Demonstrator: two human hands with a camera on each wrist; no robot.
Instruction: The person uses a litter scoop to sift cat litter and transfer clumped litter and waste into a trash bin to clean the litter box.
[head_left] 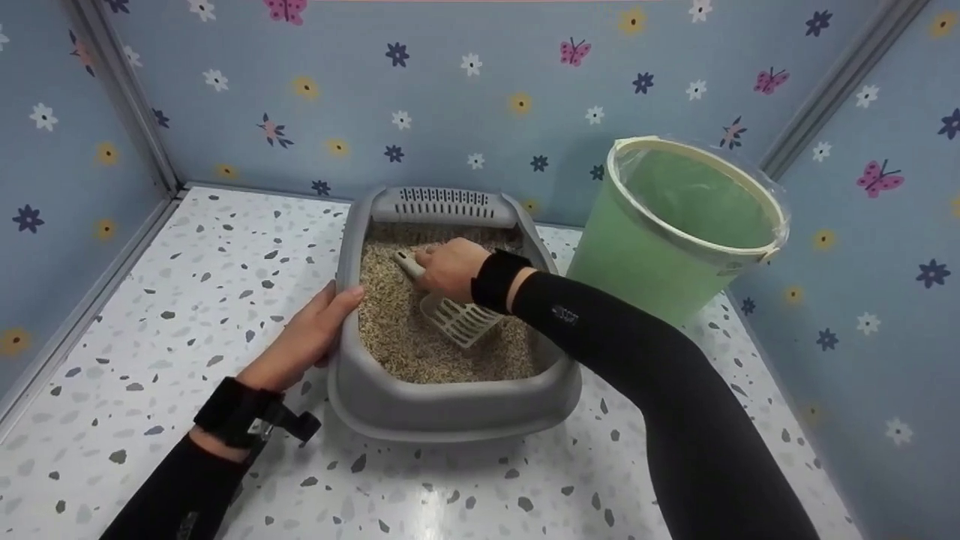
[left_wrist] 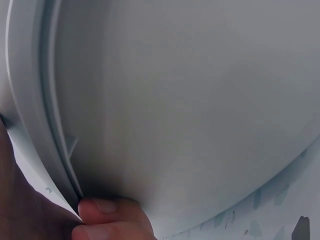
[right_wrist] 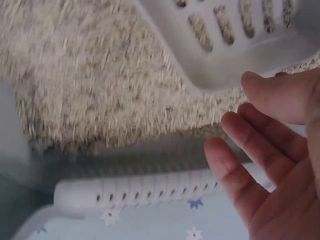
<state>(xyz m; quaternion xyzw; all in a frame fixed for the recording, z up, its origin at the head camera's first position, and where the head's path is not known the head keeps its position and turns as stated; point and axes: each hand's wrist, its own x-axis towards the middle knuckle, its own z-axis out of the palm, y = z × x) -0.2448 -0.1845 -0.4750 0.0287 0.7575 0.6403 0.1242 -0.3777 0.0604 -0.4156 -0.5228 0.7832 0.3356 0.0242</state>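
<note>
One grey plastic litter tray point(head_left: 450, 409) with rounded corners, and inside, one bed of tan granular litter point(head_left: 397, 326). One beige slotted plastic scoop point(head_left: 459, 321). One pale green tapered plastic bin point(head_left: 626, 251), with one cream ring-shaped rim point(head_left: 697, 240) and one clear plastic liner point(head_left: 782, 206). One bare left hand point(head_left: 319, 319), one bare right hand point(head_left: 454, 268): two in all. Two black fabric sleeves point(head_left: 637, 352), one to each arm, and two black wrist straps point(head_left: 496, 281), one to each wrist. One white surface with grey speckles point(head_left: 210, 300). Three blue flower-patterned wall panels point(head_left: 450, 90) and two straight grey corner posts point(head_left: 124, 94). Four pink spotted butterflies point(head_left: 575, 52) printed in the head view, three on the back panel, one on the right.
</note>
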